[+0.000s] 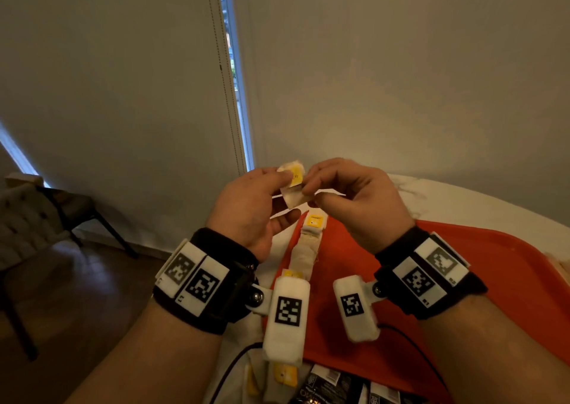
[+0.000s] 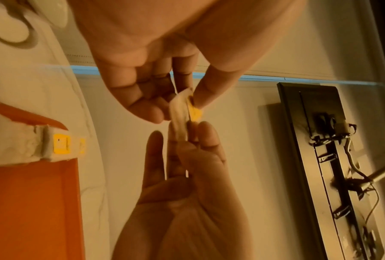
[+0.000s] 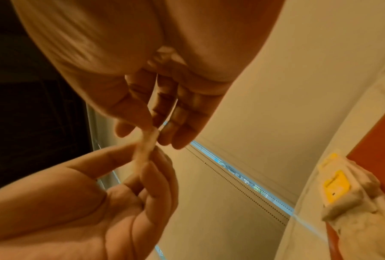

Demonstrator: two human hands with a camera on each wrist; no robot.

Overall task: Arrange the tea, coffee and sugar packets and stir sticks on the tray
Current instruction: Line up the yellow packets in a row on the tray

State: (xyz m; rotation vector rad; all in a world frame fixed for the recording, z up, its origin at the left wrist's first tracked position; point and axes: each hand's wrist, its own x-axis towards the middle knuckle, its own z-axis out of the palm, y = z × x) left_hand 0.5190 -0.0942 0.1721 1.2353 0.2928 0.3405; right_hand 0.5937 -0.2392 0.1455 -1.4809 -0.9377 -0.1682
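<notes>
Both hands are raised above the orange tray and pinch one white tea bag with a yellow tag between them. My left hand holds its left side with thumb and fingertips. My right hand pinches its right side. The left wrist view shows the tea bag edge-on between the left hand above and the right hand below. A row of tea bags lies along the tray's left edge. Stir sticks and sugar packets are not visible.
Black coffee packets and more yellow-tagged tea bags lie at the tray's near edge. The tray sits on a white surface. A chair stands on the floor to the left, beside the window blind.
</notes>
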